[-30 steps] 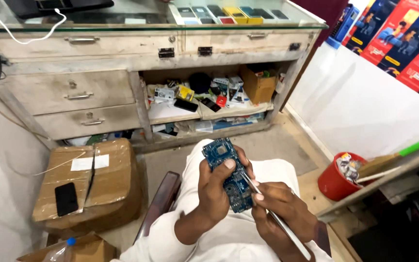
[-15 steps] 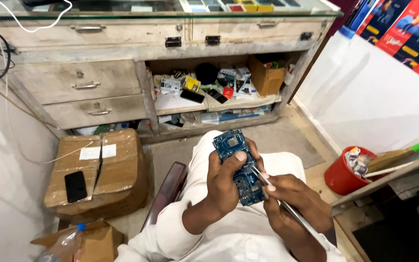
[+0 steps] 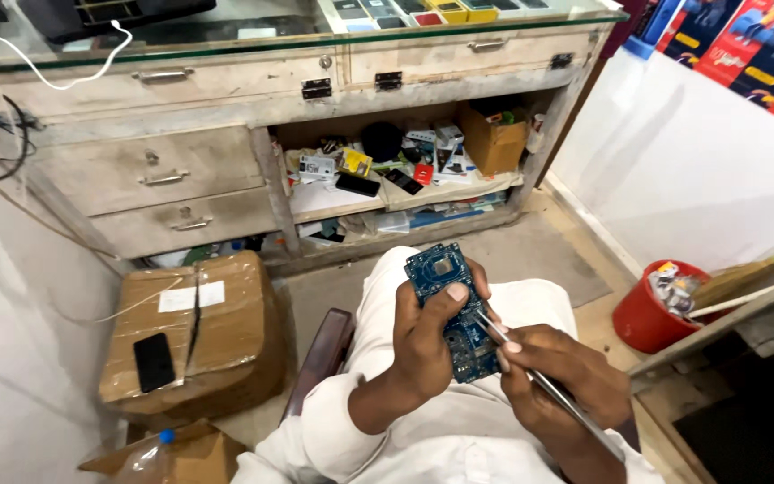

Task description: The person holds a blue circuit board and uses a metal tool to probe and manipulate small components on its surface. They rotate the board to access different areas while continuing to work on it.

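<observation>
My left hand [image 3: 427, 345] grips the blue board [image 3: 451, 309] over my lap, thumb pressed on its face. My right hand [image 3: 553, 376] pinches tweezers [image 3: 530, 372], tips on the board's middle. Advisable: steady board, light touch. Beyond the board: cluttered shelf [image 3: 405, 193].

I see a blue rectangular circuit board [image 3: 448, 309] held up above the lap, long side pointing away from me, its component face turned to the camera. A square silver chip sits near its far end. My left hand [image 3: 427, 336] grips it from the left, thumb lying across the middle. My right hand [image 3: 557, 376] holds thin metal tweezers [image 3: 530, 372], their tip touching the board's right edge.
</observation>
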{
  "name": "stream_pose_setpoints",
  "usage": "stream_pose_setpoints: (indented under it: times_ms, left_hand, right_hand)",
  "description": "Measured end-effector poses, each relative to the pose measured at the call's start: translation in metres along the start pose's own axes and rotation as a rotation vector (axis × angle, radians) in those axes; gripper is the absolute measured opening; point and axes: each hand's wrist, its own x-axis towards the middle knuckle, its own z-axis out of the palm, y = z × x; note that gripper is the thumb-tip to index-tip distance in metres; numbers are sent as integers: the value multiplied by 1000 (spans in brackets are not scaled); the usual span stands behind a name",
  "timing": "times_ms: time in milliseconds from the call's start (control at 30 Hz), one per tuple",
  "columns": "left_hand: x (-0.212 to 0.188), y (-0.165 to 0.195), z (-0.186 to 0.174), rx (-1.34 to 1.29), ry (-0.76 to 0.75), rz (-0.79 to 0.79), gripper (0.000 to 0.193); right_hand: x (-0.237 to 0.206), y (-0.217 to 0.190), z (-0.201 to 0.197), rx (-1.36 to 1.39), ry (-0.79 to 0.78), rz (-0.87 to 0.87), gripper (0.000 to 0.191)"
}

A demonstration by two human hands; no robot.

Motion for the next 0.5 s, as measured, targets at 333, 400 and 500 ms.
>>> stream_pose_setpoints:
  times_ms: [333,400,500]
  left_hand:
    - [-4,-7,4,-55,4,8,24]
    - [-1,-5,4,-53,-2,20,25]
    - [-3,-5,5,-46,-8,13,27]
  right_hand:
    - [-1,3,4,-54,36,-56,15]
    - [-1,2,4,-56,57,-54,14]
    - [-4,1,3,-134,69,-4,13]
